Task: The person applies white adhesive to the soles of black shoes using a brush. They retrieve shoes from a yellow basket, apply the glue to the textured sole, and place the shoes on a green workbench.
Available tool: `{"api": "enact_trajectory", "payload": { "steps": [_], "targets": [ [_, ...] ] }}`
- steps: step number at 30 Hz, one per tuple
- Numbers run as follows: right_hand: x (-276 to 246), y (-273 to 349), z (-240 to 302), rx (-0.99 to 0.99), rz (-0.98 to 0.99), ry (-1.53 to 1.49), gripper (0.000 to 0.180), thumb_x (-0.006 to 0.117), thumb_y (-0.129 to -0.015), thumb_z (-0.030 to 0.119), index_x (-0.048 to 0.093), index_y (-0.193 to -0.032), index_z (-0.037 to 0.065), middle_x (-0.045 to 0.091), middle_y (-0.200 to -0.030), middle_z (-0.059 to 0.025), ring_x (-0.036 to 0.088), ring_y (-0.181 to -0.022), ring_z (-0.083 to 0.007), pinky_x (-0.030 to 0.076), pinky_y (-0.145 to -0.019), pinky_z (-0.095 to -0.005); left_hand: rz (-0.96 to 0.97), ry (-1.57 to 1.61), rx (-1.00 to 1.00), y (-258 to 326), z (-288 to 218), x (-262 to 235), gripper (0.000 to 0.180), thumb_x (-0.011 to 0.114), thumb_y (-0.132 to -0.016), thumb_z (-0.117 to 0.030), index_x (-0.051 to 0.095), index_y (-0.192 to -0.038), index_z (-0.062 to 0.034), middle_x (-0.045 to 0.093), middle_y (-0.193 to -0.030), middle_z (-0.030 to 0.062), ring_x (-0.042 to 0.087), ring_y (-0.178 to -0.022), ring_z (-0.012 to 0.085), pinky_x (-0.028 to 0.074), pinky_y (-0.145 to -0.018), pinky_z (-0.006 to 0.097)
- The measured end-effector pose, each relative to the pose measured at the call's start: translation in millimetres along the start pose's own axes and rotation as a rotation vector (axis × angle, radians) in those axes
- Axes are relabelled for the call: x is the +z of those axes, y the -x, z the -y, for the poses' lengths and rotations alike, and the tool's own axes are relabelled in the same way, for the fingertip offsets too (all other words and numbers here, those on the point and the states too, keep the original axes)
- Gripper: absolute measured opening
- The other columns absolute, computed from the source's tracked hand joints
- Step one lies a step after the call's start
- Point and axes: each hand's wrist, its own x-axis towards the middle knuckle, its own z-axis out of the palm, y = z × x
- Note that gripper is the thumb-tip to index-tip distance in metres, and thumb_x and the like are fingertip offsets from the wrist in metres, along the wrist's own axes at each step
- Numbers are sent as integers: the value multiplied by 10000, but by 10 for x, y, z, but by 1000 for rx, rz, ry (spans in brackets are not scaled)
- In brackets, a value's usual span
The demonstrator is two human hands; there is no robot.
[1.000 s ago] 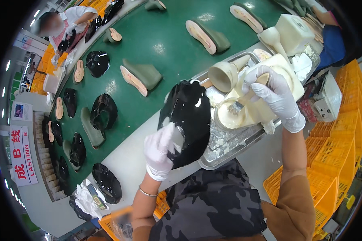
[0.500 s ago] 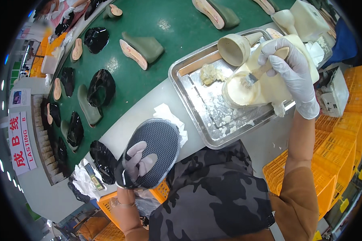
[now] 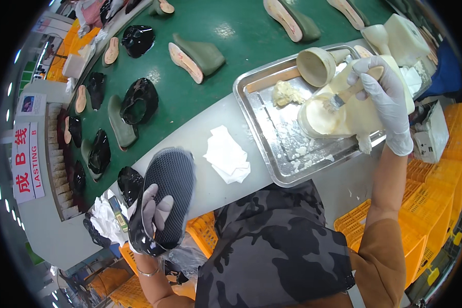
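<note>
Brush (image 3: 344, 97) gripped in my right hand (image 3: 382, 102), upper right, bristles at the glue pot (image 3: 323, 115) over the steel tray (image 3: 272, 128) | load lightly, I judge | left hand (image 3: 151, 215) clamped round black shoe (image 3: 167, 197), lower left, mesh-patterned sole up, glossy upper.

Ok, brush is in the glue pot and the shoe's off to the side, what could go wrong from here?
1. The right hand holds the brush over a pot standing near the tray's front edge; a push might tip it.
2. The left hand holds the shoe past the table edge, over the crates; it could drop.
3. Glue might drip onto the white paper beside the tray.
</note>
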Motion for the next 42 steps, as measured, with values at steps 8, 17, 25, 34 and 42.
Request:
{"api": "enact_trajectory", "payload": {
  "steps": [8,17,25,34,42],
  "targets": [
    [6,13,50,-9,18,-39,111,535,-931,132,528,-1020,67,597,-913,-1,538,-820,-44,435,-668,-174,-198,-848,812,-355,-496,319,536,603,-680,92,574,-1193,-63,610,-1125,216,598,-709,284,477,-638,346],
    [22,9,81,-12,-3,8,89,578,-894,90,560,-949,23,615,-853,-29,561,-778,-74,456,-679,-212,-128,-754,851,-679,-680,573,529,596,-682,93,556,-1192,-43,650,-1054,157,595,-681,266,479,-629,346],
    [-6,3,77,-46,22,72,130,599,-877,105,575,-943,-3,628,-831,-47,581,-778,-111,473,-748,-253,29,26,322,-1845,-873,843,499,474,-753,173,469,-1232,32,652,-945,112,615,-867,141,478,-806,256],
    [-10,12,101,-11,5,74,156,610,-863,132,577,-932,-4,644,-830,-66,596,-770,-131,480,-744,-266,-49,-260,408,-3622,-908,1382,538,590,-651,92,524,-1176,-6,633,-1016,150,620,-944,209,480,-826,293],
    [15,10,118,67,-23,22,165,614,-862,133,571,-945,-2,644,-853,-72,599,-780,-112,497,-683,-241,-190,-435,329,-4225,-706,1647,433,584,-706,24,568,-1133,-41,637,-1026,181,606,-992,336,479,-869,363]
  ]
}}
